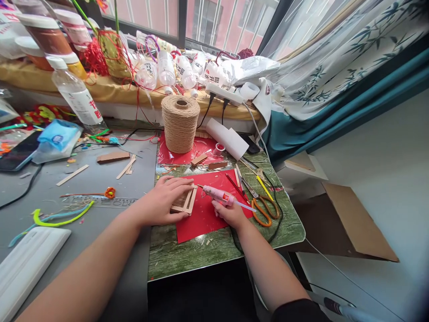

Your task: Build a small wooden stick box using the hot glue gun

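My right hand (229, 213) is wrapped round the handle of a pink hot glue gun (219, 195), with a glue stick poking out of its back. The gun's nozzle points left at a small wooden stick frame (189, 202). Over that frame lies my left hand (164, 201), its fingers along the far edge and its thumb at the near edge, gripping it. The palm hides the frame's left part. Beneath both is a red sheet (208, 228) on the green wood-patterned board (167, 259).
Orange-handled scissors (263, 210), a yellow pen (264, 188) and pencils lie right of the gun. Behind stand a twine spool (181, 125) and a paper roll (228, 138). Loose wooden sticks (126, 166) and a white keyboard-like object (33, 268) are at left. A power strip (224, 93) sits on the sill.
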Demonstrator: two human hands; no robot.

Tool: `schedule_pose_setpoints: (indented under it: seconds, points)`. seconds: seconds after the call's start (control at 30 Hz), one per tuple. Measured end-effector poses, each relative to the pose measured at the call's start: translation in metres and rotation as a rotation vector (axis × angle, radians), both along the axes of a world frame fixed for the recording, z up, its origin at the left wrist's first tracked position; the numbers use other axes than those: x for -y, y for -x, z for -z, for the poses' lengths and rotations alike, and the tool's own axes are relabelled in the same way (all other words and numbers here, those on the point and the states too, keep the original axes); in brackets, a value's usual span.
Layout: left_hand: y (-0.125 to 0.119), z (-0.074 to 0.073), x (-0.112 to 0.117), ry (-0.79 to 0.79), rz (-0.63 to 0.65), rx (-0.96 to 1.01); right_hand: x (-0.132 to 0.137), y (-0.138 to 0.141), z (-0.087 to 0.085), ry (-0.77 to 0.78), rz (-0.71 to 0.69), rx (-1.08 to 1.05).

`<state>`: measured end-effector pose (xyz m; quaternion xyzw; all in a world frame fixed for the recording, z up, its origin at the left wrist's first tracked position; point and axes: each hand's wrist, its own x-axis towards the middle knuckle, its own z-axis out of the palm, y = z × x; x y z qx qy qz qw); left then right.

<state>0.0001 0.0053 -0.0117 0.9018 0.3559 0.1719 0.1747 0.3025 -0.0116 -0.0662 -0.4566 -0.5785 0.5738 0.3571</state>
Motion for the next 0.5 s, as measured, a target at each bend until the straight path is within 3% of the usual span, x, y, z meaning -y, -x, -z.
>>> schedule_pose_setpoints:
  seconds: [0.17,0.5]
  points:
    - [0.0,0.0016,-0.0012,0.008,-0.001,-0.015,0.0018,0.0015,-0.0013,-0.105,0.031,0.057]
    - [0.0017,0.0061,-0.0036,0.039,-0.012,0.06,0.0013,0.0012,-0.0025,-0.115,0.004,0.15]
